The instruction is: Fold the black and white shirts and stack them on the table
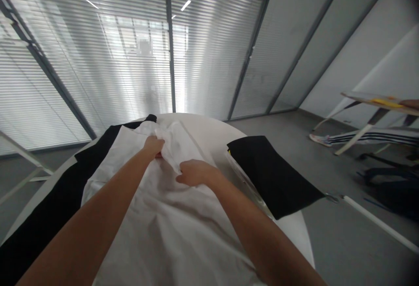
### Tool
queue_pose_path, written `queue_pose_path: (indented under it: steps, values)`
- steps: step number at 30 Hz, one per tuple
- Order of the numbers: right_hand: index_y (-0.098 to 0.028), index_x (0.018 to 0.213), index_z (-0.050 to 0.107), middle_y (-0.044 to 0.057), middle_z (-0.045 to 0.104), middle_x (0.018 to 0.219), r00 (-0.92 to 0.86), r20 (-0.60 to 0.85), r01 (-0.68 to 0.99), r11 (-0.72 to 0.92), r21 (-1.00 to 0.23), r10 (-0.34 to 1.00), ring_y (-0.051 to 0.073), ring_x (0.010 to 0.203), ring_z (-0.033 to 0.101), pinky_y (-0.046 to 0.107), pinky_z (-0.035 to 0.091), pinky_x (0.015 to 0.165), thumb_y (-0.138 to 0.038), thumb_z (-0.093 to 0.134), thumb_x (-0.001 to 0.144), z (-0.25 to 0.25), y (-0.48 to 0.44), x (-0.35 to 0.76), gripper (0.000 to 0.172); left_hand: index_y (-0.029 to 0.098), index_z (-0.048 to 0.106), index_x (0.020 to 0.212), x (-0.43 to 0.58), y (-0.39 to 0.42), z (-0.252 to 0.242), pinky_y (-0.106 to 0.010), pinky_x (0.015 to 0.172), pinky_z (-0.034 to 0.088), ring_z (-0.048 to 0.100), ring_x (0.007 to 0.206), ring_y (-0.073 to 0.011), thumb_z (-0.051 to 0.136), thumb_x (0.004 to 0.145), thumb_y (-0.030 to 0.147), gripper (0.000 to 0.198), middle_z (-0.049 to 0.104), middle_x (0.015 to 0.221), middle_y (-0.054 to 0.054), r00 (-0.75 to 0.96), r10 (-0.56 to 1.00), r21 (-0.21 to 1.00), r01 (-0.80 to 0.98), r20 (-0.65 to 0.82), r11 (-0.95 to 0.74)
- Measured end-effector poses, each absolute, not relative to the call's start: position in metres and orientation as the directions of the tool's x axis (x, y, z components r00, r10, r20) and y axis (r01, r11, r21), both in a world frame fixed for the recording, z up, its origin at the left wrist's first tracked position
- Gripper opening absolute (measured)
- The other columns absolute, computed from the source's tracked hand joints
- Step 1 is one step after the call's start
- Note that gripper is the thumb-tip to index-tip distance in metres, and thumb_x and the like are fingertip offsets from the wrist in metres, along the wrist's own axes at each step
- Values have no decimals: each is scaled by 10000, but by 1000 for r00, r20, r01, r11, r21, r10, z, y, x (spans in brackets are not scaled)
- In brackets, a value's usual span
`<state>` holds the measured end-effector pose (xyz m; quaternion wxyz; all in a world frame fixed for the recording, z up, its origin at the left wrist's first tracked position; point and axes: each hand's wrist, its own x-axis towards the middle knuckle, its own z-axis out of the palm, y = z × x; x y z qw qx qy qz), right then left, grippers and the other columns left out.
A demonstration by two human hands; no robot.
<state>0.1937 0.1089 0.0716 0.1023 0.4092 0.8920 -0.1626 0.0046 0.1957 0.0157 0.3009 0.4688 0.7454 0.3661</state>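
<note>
- The left grip (153,147) and right grip (198,172) clamp gathered folds of a white garment (147,238), which spreads beneath and around both on a round bench (225,131).
- Black cloth (55,209) lies left of the left grip; a black sheet (275,177) sits right of the right grip.
- Smooth handling likely calls for level pinches and gentle, even tension against creasing.
- No brand, label or writing is legible.
</note>
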Motion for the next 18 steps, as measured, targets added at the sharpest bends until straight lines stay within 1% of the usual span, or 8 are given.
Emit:
queue_pose_path:
  steps: [2, 4, 5, 7, 10, 13, 15, 18]
  values:
    - [-113, 886, 694, 201, 717, 981, -675, -278, 738, 627, -249, 684, 279, 915, 680, 318, 478, 711, -388, 481, 857, 72, 109, 194, 350, 153, 647, 954, 0, 194, 19, -317, 524, 462, 628, 590, -219, 637, 768, 319, 250, 599, 613, -57, -374, 918, 855, 425, -134, 298]
    - [-125, 859, 662, 182, 716, 945, -693, -218, 716, 621, -318, 687, 252, 873, 675, 295, 466, 688, -399, 467, 875, 75, 108, 193, 336, 160, 628, 921, -6, 192, 23, -303, 512, 444, 595, 544, -192, 596, 802, 309, 193, 562, 585, -36, -359, 921, 878, 379, -153, 293]
    - [-134, 852, 641, 161, 716, 908, -693, -196, 708, 606, -362, 693, 234, 837, 672, 283, 461, 672, -407, 470, 881, 77, 108, 192, 323, 163, 615, 913, -9, 191, 25, -293, 510, 438, 581, 533, -178, 579, 814, 300, 173, 552, 587, -29, -348, 924, 889, 357, -158, 286]
    - [-155, 835, 595, 96, 698, 769, -689, -192, 690, 552, -469, 699, 191, 721, 658, 256, 454, 628, -419, 489, 887, 83, 107, 188, 290, 174, 591, 914, -19, 190, 32, -270, 510, 431, 561, 528, -152, 564, 824, 284, 144, 557, 618, -23, -321, 933, 910, 316, -162, 267]
    - [-179, 792, 523, -5, 593, 566, -678, -252, 638, 383, -668, 690, 134, 533, 598, 225, 457, 542, -398, 521, 889, 93, 104, 170, 240, 187, 582, 913, -38, 192, 45, -245, 510, 433, 535, 526, -123, 591, 811, 289, 145, 576, 674, -19, -271, 949, 937, 262, -158, 231]
    - [-191, 757, 473, -41, 537, 536, -647, -295, 531, 138, -836, 703, 111, 475, 561, 221, 493, 492, -337, 544, 884, 101, 101, 140, 207, 182, 602, 903, -65, 196, 62, -221, 485, 424, 498, 499, -101, 651, 764, 308, 195, 562, 664, 2, -209, 971, 967, 200, -118, 161]
    - [-191, 753, 467, -47, 524, 536, -646, -288, 433, 29, -901, 707, 109, 468, 554, 232, 515, 475, -308, 554, 877, 106, 100, 117, 191, 182, 613, 924, -86, 199, 73, -209, 475, 424, 487, 491, -91, 664, 743, 294, 219, 560, 664, 15, -188, 978, 978, 168, -92, 124]
    - [-187, 794, 489, -52, 528, 549, -647, -244, 284, -69, -956, 722, 105, 468, 554, 227, 524, 468, -306, 585, 866, 109, 101, 80, 169, 189, 631, 970, -118, 204, 82, -218, 508, 459, 525, 526, -100, 641, 748, 275, 238, 595, 700, 10, -214, 975, 982, 160, -61, 97]
